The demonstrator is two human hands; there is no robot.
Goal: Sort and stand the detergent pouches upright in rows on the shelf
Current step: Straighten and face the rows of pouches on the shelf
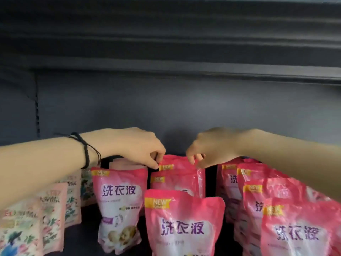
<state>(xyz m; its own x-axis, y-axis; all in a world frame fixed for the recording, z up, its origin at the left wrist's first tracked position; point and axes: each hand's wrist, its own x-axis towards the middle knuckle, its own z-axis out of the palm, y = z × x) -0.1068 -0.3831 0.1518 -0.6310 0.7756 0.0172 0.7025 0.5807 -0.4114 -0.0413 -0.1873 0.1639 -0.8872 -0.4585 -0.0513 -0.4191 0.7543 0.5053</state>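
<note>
Pink detergent pouches with purple lettering stand in rows on a dark shelf. My left hand point(136, 146) pinches the top left corner of the rearmost pouch point(177, 164) in the middle row. My right hand point(208, 146) pinches the same pouch's top right edge. In front of it stand two more pink pouches, the nearest point(182, 224) upright. Another pink pouch point(120, 204) stands alone to the left. A row of several pink pouches point(276, 209) fills the right side.
Pale floral pouches point(53, 215) stand in a row at the far left under my left forearm. The grey back panel point(184, 104) and an upper shelf's edge point(184, 69) close the space above and behind.
</note>
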